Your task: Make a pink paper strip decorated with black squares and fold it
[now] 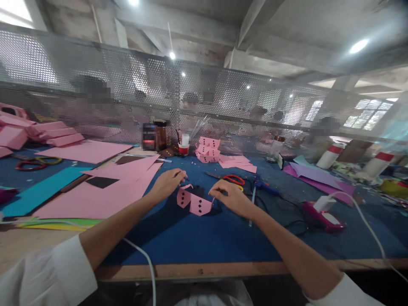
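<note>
A folded pink paper piece (200, 206) with rows of black diamond shapes stands on the blue table mat between my hands. My right hand (230, 196) pinches its right end between thumb and forefinger. Just above its left end is my left hand (168, 183), fingers drawn together in a pinch; whether anything small is in them I cannot make out. Behind the piece lie scissors (234, 180) with red and yellow handles. A blue glue gun (267, 186) rests right of the scissors. Farther back, several similar pink pieces (208, 149) are stacked.
Pink sheets (79, 199) and a teal strip (44, 189) cover the left side. Pink folded boxes (54, 132) pile up behind. At right are a magenta power strip (323, 216) with a white cable and purple sheets (315, 176). A perforated metal screen (219, 97) runs along the back.
</note>
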`<state>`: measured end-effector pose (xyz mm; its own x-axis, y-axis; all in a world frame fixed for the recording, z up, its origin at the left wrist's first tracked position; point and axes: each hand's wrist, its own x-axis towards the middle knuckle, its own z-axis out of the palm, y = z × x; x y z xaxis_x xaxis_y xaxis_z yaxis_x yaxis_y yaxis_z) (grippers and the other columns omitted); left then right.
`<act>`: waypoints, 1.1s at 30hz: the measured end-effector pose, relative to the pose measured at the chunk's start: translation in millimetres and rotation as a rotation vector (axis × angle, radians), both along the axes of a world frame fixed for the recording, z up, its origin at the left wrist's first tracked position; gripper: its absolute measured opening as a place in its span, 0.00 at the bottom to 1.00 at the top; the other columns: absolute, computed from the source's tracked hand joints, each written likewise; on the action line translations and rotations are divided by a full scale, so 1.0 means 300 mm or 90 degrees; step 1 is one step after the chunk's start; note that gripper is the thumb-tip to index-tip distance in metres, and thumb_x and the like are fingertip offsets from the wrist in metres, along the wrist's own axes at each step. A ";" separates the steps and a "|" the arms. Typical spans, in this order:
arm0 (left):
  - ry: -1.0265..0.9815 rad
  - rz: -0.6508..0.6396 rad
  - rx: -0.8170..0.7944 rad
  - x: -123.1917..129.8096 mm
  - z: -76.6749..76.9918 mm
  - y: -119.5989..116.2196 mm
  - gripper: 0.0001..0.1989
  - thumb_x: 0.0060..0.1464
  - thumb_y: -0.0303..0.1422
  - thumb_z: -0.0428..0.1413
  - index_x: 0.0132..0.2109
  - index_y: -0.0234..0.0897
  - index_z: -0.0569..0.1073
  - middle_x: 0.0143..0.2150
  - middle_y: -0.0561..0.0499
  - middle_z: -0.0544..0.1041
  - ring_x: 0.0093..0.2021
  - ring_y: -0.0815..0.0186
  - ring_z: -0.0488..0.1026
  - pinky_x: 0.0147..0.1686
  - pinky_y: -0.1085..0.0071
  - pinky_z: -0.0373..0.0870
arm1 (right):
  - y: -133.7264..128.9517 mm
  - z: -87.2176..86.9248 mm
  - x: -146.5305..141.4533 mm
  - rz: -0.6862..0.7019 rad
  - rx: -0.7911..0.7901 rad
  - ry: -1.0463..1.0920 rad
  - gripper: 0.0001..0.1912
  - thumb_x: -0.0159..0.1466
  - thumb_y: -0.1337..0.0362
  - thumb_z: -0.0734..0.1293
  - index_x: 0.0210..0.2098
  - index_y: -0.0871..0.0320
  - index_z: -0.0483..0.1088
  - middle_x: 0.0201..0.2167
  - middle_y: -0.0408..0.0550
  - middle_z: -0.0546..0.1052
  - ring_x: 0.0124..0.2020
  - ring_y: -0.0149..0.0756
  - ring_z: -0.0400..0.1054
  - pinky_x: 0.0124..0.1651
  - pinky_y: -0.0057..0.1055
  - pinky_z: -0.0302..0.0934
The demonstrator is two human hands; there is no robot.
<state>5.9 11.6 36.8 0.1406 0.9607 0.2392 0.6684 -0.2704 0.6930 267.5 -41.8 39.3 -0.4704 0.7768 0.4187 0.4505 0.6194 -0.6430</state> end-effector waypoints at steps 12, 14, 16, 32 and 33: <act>-0.058 -0.006 -0.028 0.009 0.014 -0.016 0.16 0.56 0.43 0.49 0.34 0.39 0.77 0.29 0.49 0.79 0.32 0.59 0.73 0.30 0.69 0.62 | -0.014 -0.036 -0.022 0.045 0.073 -0.018 0.05 0.65 0.67 0.66 0.32 0.57 0.72 0.35 0.46 0.75 0.39 0.34 0.69 0.46 0.32 0.61; -0.107 0.002 -0.039 0.009 0.015 -0.013 0.16 0.55 0.42 0.49 0.34 0.38 0.77 0.31 0.48 0.79 0.32 0.60 0.74 0.29 0.70 0.64 | -0.007 -0.031 -0.015 0.010 0.085 0.012 0.06 0.65 0.67 0.66 0.31 0.57 0.72 0.35 0.46 0.75 0.40 0.35 0.69 0.47 0.33 0.61; -0.166 0.011 -0.052 0.010 0.020 -0.013 0.17 0.55 0.43 0.48 0.36 0.37 0.76 0.34 0.47 0.79 0.30 0.62 0.74 0.29 0.70 0.66 | 0.000 -0.025 -0.005 -0.021 0.094 0.036 0.06 0.65 0.66 0.65 0.31 0.57 0.72 0.35 0.46 0.75 0.41 0.35 0.69 0.48 0.33 0.61; -0.359 -0.007 -0.039 0.022 -0.004 -0.010 0.11 0.47 0.39 0.56 0.33 0.36 0.70 0.30 0.50 0.78 0.25 0.67 0.73 0.27 0.72 0.67 | 0.170 0.206 0.105 -0.199 0.124 0.050 0.12 0.62 0.56 0.66 0.33 0.58 0.76 0.34 0.49 0.79 0.37 0.39 0.71 0.43 0.35 0.63; -0.354 -0.012 -0.038 0.027 -0.008 -0.012 0.10 0.47 0.39 0.56 0.33 0.36 0.70 0.30 0.50 0.78 0.25 0.67 0.73 0.27 0.72 0.68 | 0.191 0.231 0.109 -0.204 0.125 0.046 0.12 0.61 0.56 0.66 0.33 0.58 0.77 0.34 0.49 0.79 0.38 0.39 0.71 0.44 0.35 0.63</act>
